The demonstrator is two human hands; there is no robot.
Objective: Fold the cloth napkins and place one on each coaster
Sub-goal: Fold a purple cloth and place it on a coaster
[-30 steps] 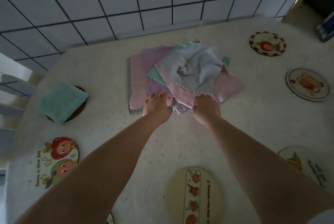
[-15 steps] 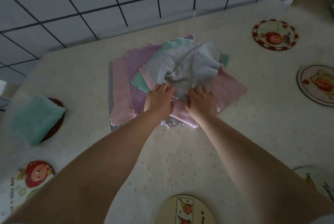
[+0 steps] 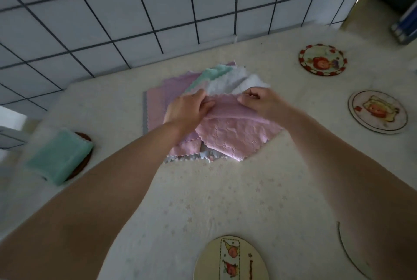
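Both hands pinch the pink napkin at its far edge, left hand and right hand curled onto the cloth atop the pile at twelve o'clock. Lifting it may drag the grey napkin along. It looks soft, scalloped and limp. A folded green napkin covers the nine-o'clock coaster.

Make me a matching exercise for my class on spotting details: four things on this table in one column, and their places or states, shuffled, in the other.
Things:
1. pink napkin
2. green napkin
3. red-rimmed coaster
4. left hand

States:
A. folded, lying on a coaster
B. bare, at the far right near the wall
C. being folded over by both hands
D. gripping cloth on the pile

Pairs: 1-C, 2-A, 3-B, 4-D
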